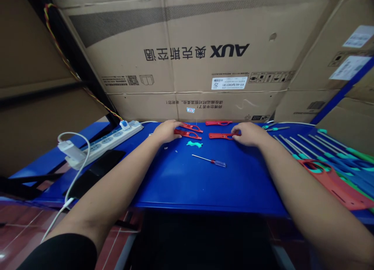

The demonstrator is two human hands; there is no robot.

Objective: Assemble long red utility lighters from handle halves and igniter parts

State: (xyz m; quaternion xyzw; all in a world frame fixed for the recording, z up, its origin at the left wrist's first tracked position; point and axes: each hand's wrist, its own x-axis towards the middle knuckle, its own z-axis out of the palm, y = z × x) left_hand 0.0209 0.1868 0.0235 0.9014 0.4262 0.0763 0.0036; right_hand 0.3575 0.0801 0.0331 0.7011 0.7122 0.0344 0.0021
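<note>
My left hand (pixel 168 131) is closed on the left end of a red plastic piece (pixel 188 134) on the blue table. A second red piece (pixel 191 127) lies just behind it, close to the fingertips. My right hand (pixel 248 133) has its fingers pinched on the right end of another red piece (pixel 219 136). Behind that one lies a further red piece (pixel 218 123), untouched. Small turquoise parts (pixel 194 144) sit between the hands, nearer to me. A screwdriver (pixel 209 160) with a clear purple handle lies in front of them.
At the left, a white power strip (pixel 108 141) with a plugged-in charger (pixel 71 151) stands beside a black object (pixel 97 172). Several metal rods with turquoise ends (pixel 304 145) and a larger orange-red part (pixel 340 186) lie at the right. Cardboard (pixel 193 67) rises behind the blue table (pixel 204 192).
</note>
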